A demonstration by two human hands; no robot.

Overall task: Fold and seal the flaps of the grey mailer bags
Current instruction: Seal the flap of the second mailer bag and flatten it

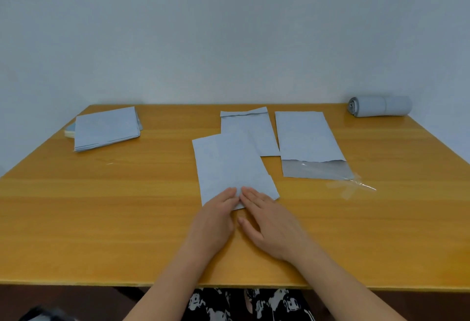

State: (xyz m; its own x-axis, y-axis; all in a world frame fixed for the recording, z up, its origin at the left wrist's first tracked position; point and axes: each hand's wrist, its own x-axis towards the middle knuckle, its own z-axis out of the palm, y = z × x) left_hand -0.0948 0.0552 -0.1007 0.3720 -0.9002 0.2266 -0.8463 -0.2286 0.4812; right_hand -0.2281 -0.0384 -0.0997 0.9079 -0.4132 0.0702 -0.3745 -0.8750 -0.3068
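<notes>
A grey mailer bag [229, 165] lies flat in the middle of the wooden table [101, 206], tilted slightly. My left hand [216, 216] and my right hand [269, 224] press with straight fingers on its near edge, fingertips almost meeting. Behind it lies a second grey bag [254, 127] with its flap folded at the far end. To the right a third bag [305, 137] lies with its darker flap [315, 169] open toward me.
A stack of grey bags [106, 127] sits at the back left on a pale object. A roll of grey bags [380, 106] lies at the back right by the wall. Clear peeled strips [353, 186] lie right of the open flap.
</notes>
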